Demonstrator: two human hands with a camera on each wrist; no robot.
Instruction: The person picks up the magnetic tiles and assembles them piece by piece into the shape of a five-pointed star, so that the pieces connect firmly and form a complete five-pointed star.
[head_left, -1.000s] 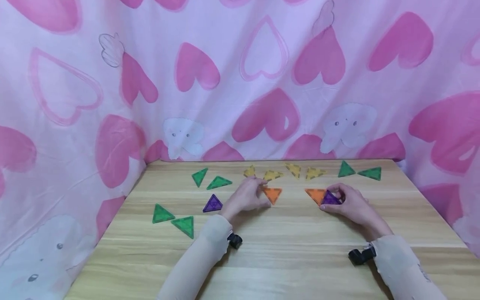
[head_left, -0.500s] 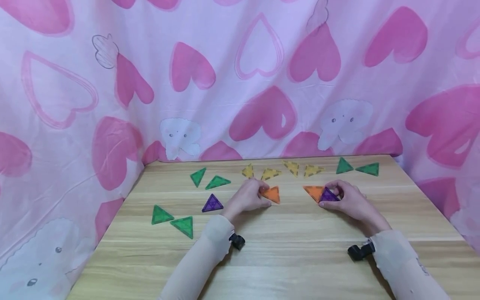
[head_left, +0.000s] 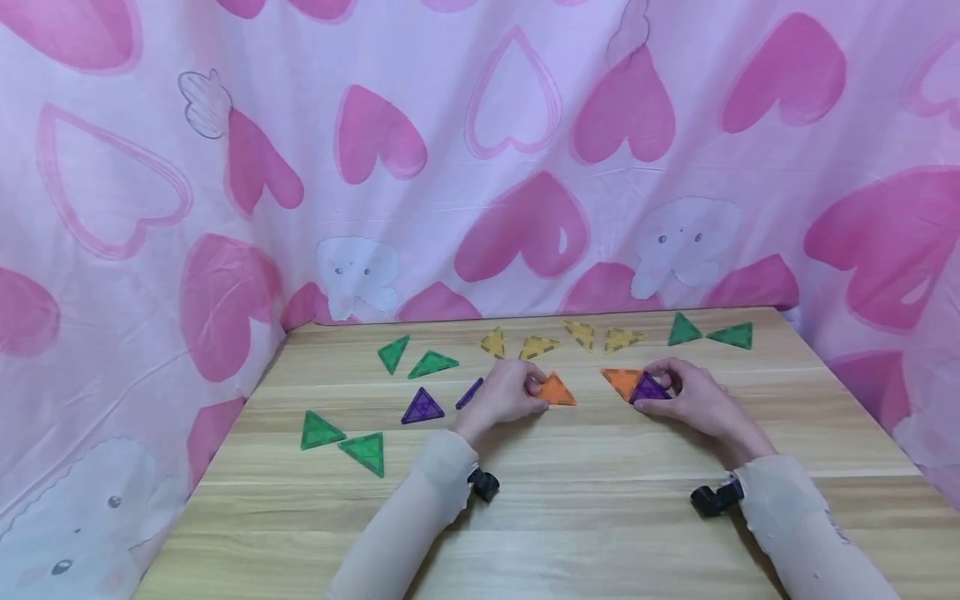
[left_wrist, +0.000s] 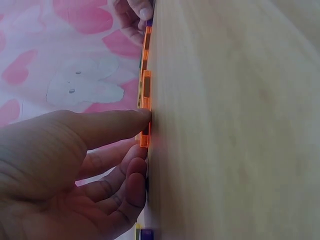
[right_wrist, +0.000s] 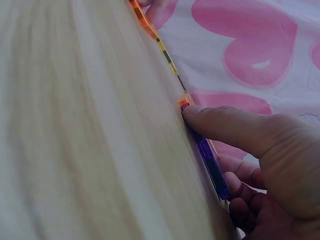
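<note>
Near the middle of the table in the head view, my left hand pinches an orange triangle tile at its left side. The left wrist view shows the thumb on this tile's near edge, other fingers behind. To the right, my right hand holds a purple triangle tile flat on the table. A second orange triangle tile touches the purple one's left side. In the right wrist view the thumb rests at the corner where purple tile and orange meet. A gap separates the two orange tiles.
Purple triangle tiles lie left of my left hand, one partly hidden by it. Several yellow tiles lie along the back. Green triangle tiles lie in pairs at back right, back left and front left. A heart-patterned curtain surrounds the table.
My left hand has turned the orange tile, its point now upward, and shifted it slightly right. A purple tile behind that hand has come into view. The right hand stays nearly still.
</note>
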